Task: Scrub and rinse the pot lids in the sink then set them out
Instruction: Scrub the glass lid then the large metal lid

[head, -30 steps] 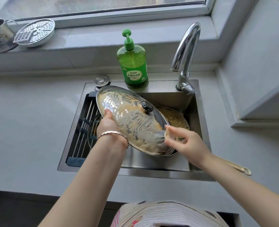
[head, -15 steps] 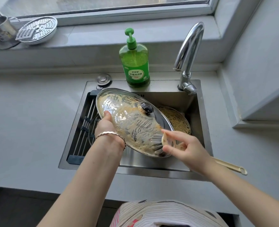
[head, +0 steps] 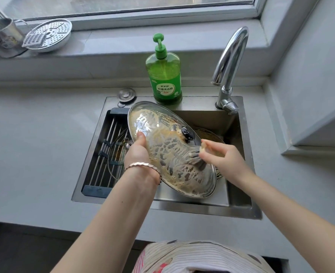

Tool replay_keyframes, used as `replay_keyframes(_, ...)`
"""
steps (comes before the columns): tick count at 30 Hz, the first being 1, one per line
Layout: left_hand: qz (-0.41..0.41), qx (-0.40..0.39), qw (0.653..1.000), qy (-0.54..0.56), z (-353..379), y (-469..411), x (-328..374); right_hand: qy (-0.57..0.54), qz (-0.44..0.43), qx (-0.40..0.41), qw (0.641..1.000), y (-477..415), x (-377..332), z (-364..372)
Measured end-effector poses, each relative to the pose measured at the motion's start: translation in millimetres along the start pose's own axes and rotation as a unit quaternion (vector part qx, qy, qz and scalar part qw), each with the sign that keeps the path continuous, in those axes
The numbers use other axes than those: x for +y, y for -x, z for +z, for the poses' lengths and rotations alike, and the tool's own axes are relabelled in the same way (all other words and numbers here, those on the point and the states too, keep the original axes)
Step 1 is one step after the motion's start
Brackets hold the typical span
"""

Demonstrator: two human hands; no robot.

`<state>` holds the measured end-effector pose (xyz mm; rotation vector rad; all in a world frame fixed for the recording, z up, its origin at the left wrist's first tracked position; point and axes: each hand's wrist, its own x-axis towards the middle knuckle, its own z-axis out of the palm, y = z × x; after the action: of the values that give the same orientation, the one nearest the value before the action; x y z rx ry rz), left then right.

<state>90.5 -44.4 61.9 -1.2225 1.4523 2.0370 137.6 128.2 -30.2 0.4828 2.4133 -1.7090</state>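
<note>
A large glass pot lid (head: 158, 131) with a black knob, smeared with brownish suds, is held tilted over the steel sink (head: 202, 208). My left hand (head: 138, 152) grips its left rim, thumb on the glass. My right hand (head: 223, 156) holds a scrubbing brush (head: 197, 159) with its bristles against the lid just below the knob. A second soiled lid (head: 211, 134) lies behind in the basin, mostly hidden. A third glass lid (head: 115, 154) rests on the drain rack under my left hand.
A green dish-soap bottle (head: 164, 75) and the faucet (head: 229, 62) stand at the sink's back edge, with a metal sink plug (head: 126, 94) to the left. A drain rack (head: 105, 144) fills the sink's left side. A steamer plate (head: 48, 35) and metal cup (head: 1, 38) sit on the windowsill.
My right hand has moved the brush up the lid from its lower rim toward the knob. My left hand keeps the same grip on the rim.
</note>
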Motion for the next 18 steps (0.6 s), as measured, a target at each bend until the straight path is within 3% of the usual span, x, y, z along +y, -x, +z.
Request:
replay_keyframes(3,-0.013,0.003,1.0,-0.008,-3,-2,-2,0.017,-0.027,-0.036,0.999,4,-3,6)
replay_keyframes(7,-0.011,-0.002,0.999,-0.033,-9,-5,-3,0.084,0.095,0.022,0.992,-9,21,-13)
replay_keyframes(11,-0.016,0.007,0.998,-0.059,-9,-11,0,-0.084,0.121,0.073,0.986,-16,14,-24)
replay_keyframes(13,-0.016,-0.001,0.997,-0.082,-6,-12,1,-0.124,0.099,0.043,0.986,-20,4,-27)
replay_keyframes(18,-0.012,-0.039,0.986,-0.163,6,-17,7,-0.051,0.104,-0.065,0.991,-23,-16,-8)
